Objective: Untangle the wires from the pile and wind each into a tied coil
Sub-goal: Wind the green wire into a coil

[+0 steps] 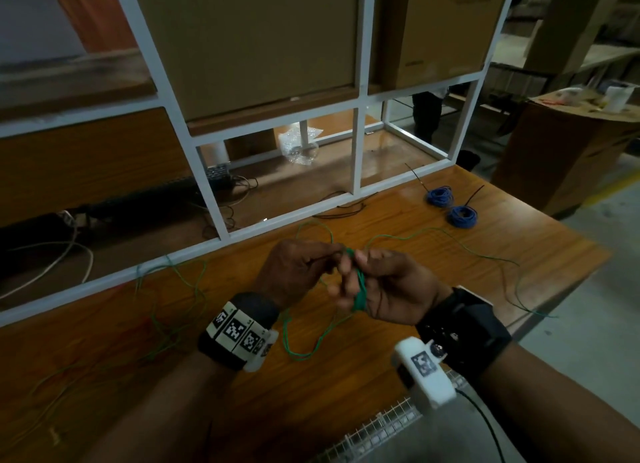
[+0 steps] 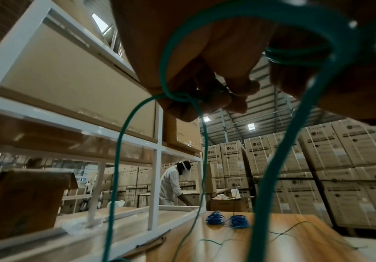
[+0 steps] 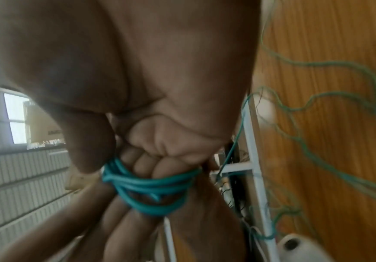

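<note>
Head view from above; two wrist views from very close.
Looks down and forward over the wooden table (image 1: 381,376). Left wrist peers low past fingers toward the blue coils (image 2: 227,220), shared with head (image 1: 450,206). Right wrist sits tight against the palm, table (image 3: 328,124) alongside.

Bare forearms, banded wrists.
Left wrist band (image 1: 239,331): black, with checkered markers. Right wrist strap (image 1: 464,327): black, white marked camera block (image 1: 424,369), thin black cable (image 1: 485,424).
</note>
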A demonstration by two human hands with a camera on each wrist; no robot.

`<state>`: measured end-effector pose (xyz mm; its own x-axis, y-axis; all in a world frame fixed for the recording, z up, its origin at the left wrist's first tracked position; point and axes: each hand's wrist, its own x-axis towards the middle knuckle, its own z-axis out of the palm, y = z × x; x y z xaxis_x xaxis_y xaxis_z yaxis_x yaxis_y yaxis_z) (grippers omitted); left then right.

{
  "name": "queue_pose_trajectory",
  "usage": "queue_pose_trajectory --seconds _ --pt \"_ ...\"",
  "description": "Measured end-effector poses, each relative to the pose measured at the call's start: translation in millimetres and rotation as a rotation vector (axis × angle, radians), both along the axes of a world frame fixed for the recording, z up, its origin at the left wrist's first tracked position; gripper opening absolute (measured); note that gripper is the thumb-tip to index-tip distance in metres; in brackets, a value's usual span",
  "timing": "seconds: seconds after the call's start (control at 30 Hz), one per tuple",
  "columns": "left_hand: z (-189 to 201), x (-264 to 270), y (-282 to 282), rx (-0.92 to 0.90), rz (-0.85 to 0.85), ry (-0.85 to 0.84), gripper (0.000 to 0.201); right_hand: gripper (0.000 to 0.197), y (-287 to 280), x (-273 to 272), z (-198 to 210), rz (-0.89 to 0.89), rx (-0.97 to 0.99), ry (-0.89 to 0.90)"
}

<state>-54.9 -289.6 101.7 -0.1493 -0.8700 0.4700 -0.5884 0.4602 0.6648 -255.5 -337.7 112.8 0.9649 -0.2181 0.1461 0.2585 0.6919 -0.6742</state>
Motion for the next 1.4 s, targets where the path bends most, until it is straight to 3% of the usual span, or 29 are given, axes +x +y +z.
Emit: queue_pose_trajectory --seconds 0.13,0.23,0.3,0.37,0.47,0.57,0.67,0.77,0.83,0.93,1.0,1.1,1.17,1.23,1.33,1.4 --pt "-15.4 -14.5 -2.1 0.088 0.189 -0.033 0.016 0.034 -5.6 23.1 12.6 -0.299 0.21 -0.17" --pt "-25.6 -21.9 2.5 0.163 0.177 0.047 0.028 0.042 -20.2 30.5 16.8 -0.666 0.16 -0.101" --pt "-29.5 -23.6 7.5 0.218 0.172 0.037 0.034 0.042 -29.3 32.7 13.8 -0.887 -0.203 0.085" --pt "-29.0 -24.0 11.7 0.238 0.137 0.018 0.03 0.037 -30.1 34.1 10.9 -0.998 -0.802 0.332" --pt "-23.8 -16.2 9.8 0.249 0.138 -0.031 0.022 0.023 -31.2 35.5 0.8 -0.8 -1.567 0.667" --pt "-24.0 -7.9 11.6 0.276 0.146 -0.066 0.023 0.017 -31.2 30.0 -4.7 -0.535 -1.823 0.851" --pt "-26.1 0.8 12.8 0.394 0.106 0.103 0.018 0.019 -32.6 19.0 0.2 -0.311 -1.749 0.917" --pt "-25.6 11.4 15.7 0.585 -0.097 0.364 0.032 0.014 -32.2 9.9 1.0 -0.138 -1.691 0.926" --pt "-26.0 15.0 17.3 0.623 -0.142 0.349 0.041 0.013 -31.4 6.5 -0.3 -0.149 -1.725 0.915" --pt "-27.3 17.9 13.6 0.569 -0.011 0.259 0.04 0.028 -36.2 -0.4 -1.1 -0.23 -1.705 0.925" --pt "-27.0 21.1 10.5 0.521 0.08 0.23 0.033 0.032 -41.2 -8.0 -0.8 -0.241 -1.568 0.941" --pt "-22.5 21.8 6.7 0.48 0.103 0.269 0.026 0.042 -37.4 -19.9 3.2 -0.107 -1.343 0.976" --pt "-17.7 18.0 5.4 0.463 0.082 0.322 0.028 0.036 -35.8 -24.8 -2.2 -0.036 -1.326 0.984" --pt "-15.6 15.5 2.6 0.464 0.057 0.343 0.035 0.032 -37.7 -25.8 -11.9 -0.1 -1.338 0.938" --pt "-18.8 13.5 -1.0 0.476 0.078 0.331 0.042 0.038 -42.4 -25.7 -26.1 -0.382 -1.29 0.794" --pt "-23.6 14.6 -3.0 0.486 0.145 0.455 0.05 0.038 -43.7 -25.9 -30.2 -0.541 -1.289 0.736"
